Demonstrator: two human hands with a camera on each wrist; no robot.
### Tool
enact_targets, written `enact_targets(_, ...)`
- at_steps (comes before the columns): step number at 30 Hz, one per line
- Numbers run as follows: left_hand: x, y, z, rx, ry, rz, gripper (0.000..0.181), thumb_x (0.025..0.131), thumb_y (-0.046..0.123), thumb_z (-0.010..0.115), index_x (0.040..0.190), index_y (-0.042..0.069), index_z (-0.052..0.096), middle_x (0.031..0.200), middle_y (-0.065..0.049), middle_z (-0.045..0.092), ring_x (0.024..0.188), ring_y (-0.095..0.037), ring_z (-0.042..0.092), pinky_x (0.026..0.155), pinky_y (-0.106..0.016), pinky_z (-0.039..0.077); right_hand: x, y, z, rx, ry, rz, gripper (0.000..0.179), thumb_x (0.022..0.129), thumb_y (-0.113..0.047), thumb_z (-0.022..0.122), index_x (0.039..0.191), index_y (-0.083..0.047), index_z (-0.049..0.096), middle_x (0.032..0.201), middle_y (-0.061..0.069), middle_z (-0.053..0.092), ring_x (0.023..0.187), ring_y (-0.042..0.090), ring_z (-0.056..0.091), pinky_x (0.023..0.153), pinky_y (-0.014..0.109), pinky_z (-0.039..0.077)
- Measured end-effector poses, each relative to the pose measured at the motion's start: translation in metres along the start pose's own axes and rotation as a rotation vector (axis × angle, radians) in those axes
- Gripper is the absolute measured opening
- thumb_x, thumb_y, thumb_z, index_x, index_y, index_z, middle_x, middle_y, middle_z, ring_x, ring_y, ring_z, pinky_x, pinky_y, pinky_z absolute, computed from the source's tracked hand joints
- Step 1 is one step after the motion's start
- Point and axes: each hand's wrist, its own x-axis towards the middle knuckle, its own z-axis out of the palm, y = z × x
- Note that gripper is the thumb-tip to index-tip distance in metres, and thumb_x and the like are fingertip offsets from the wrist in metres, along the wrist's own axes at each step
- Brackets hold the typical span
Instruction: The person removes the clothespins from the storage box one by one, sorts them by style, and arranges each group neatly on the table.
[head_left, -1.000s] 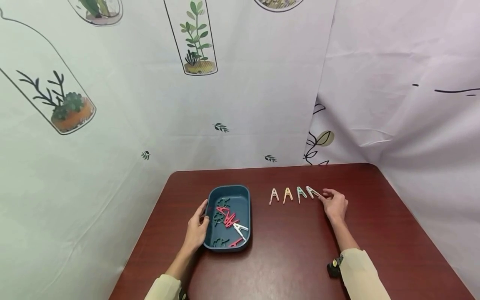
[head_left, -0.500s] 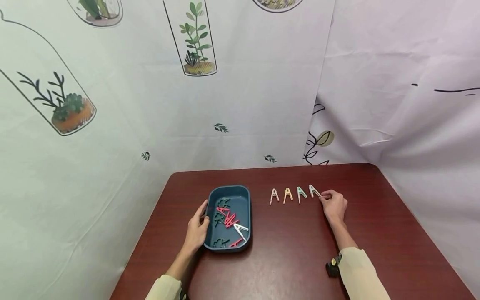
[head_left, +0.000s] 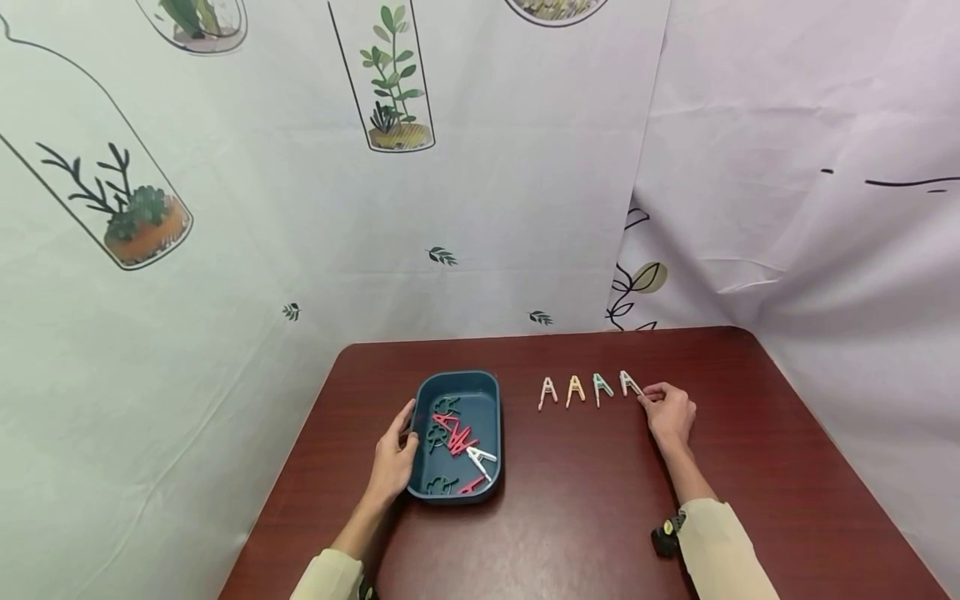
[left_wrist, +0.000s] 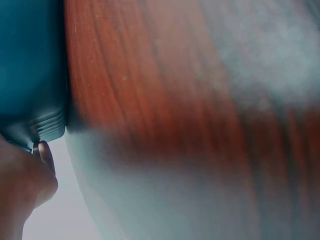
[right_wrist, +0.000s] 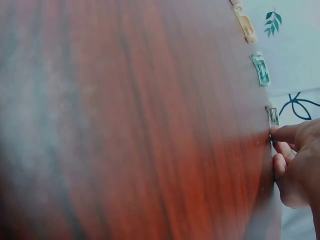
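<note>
My left hand [head_left: 393, 458] holds the left side of a dark blue plastic tray [head_left: 491, 400], its thumb by the rim and its fingers along the outer wall. In the tray lie several red clothespins [head_left: 462, 440], a white clothespin [head_left: 480, 460] and several dark green clips [head_left: 437, 437]. At the right, my right hand [head_left: 672, 417] pinches one leg of another white clothespin [head_left: 628, 382], which lies on the table. It ends a row with a green clothespin [head_left: 602, 387], a yellow clothespin [head_left: 575, 388] and a pale pink clothespin [head_left: 548, 392].
The reddish-brown wooden table [head_left: 570, 517] has rounded far corners. Behind it and at the sides hangs a white cloth [head_left: 510, 208] printed with plants and jars. The left wrist view shows mostly the tray's outer wall [left_wrist: 30, 60] and blurred tabletop.
The white clothespin in my right hand has turned more upright and shifted slightly right, in line with the others in the row. My left hand and the tray have stayed put.
</note>
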Motion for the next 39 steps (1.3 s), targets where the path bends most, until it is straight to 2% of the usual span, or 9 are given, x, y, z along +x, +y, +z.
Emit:
enact_targets(9,0.0010,0.0017,0.0002,-0.007,-0.002,-0.002,0.063,0.104,-0.006,0.053,0.163,0.013,0.044,0.159,-0.018,0.051,0.138,-0.038,0.055,0.108,-0.059,0.045,-0.0007,-0.0007,-0.0029,-0.045,-0.005,-0.013,0.009,0.087,-0.001,0.078,0.091,0.007,0.078,0.083,0.019,0.076,0.083,0.043,0.071,0.086,0.055,0.047)
enact_targets(18,0.0010,0.0000,-0.0003,-0.011,-0.006,0.001,0.063,0.104,-0.006,0.053,0.163,0.012,0.044,0.159,-0.018,0.050,0.137,-0.039,0.056,0.107,-0.060,0.046,0.0000,-0.0037,-0.0062,-0.029,0.082,0.074,0.010,0.094,-0.007,0.073,0.095,0.003,0.076,0.087,0.020,0.074,0.088,0.047,0.067,0.086,0.060,0.045)
enact_targets(22,0.0006,-0.0003,-0.0007,-0.013,-0.005,0.000,0.063,0.104,-0.007,0.053,0.163,0.011,0.044,0.159,-0.019,0.050,0.135,-0.039,0.057,0.107,-0.060,0.046,0.0007,-0.0044,-0.0074,0.000,0.109,0.098,0.011,0.097,-0.009,0.074,0.099,0.001,0.078,0.087,0.018,0.077,0.081,0.039,0.070,0.084,0.052,0.046)
enact_targets(26,0.0002,0.0001,-0.0009,-0.013,-0.007,-0.003,0.063,0.104,-0.006,0.053,0.164,0.013,0.044,0.160,-0.019,0.050,0.137,-0.040,0.056,0.107,-0.060,0.046,0.0009,-0.0034,-0.0085,0.099,0.108,0.146,0.014,0.099,-0.009,0.074,0.104,0.002,0.080,0.089,0.019,0.079,0.056,0.008,0.067,0.084,0.031,0.045)
enact_targets(29,-0.0005,-0.0001,-0.0004,-0.011,-0.006,-0.004,0.063,0.104,-0.006,0.053,0.164,0.014,0.044,0.160,-0.019,0.050,0.138,-0.040,0.056,0.108,-0.060,0.046,0.0003,-0.0031,-0.0083,0.200,0.134,0.185,0.016,0.098,-0.007,0.074,0.106,0.005,0.080,0.089,0.019,0.079,0.047,-0.007,0.058,0.083,0.016,0.043)
enact_targets(31,-0.0010,-0.0005,-0.0001,-0.008,-0.006,-0.006,0.063,0.105,-0.006,0.052,0.164,0.013,0.043,0.160,-0.019,0.049,0.138,-0.040,0.055,0.108,-0.060,0.046,0.0004,-0.0033,-0.0082,0.291,0.154,0.215,0.017,0.096,-0.005,0.074,0.107,0.007,0.080,0.080,0.012,0.079,0.046,-0.007,0.058,0.074,0.013,0.049)
enact_targets(33,-0.0009,-0.0011,0.0001,-0.005,-0.005,-0.005,0.062,0.105,-0.006,0.052,0.164,0.012,0.043,0.160,-0.019,0.049,0.138,-0.040,0.055,0.108,-0.061,0.045,0.0009,-0.0043,-0.0084,0.407,0.169,0.241,0.020,0.095,-0.002,0.075,0.110,0.011,0.079,0.071,0.002,0.077,0.046,-0.003,0.062,0.056,0.012,0.050)
enact_targets(35,-0.0007,-0.0017,0.0002,-0.001,-0.004,-0.005,0.062,0.105,-0.006,0.052,0.164,0.011,0.043,0.160,-0.019,0.049,0.138,-0.040,0.055,0.108,-0.061,0.045,0.0018,-0.0052,-0.0090,0.506,0.170,0.270,0.022,0.095,0.001,0.076,0.113,0.014,0.077,0.066,-0.010,0.073,0.047,0.000,0.064,0.047,0.018,0.052)
enact_targets(39,0.0001,-0.0024,0.0004,0.003,0.000,-0.001,0.062,0.105,-0.006,0.052,0.163,0.012,0.044,0.159,-0.019,0.050,0.136,-0.040,0.057,0.108,-0.061,0.046,0.0028,-0.0065,-0.0093,0.581,0.168,0.287,0.024,0.093,0.005,0.077,0.115,0.015,0.075,0.066,-0.013,0.071,0.051,0.001,0.067,0.052,0.020,0.055)
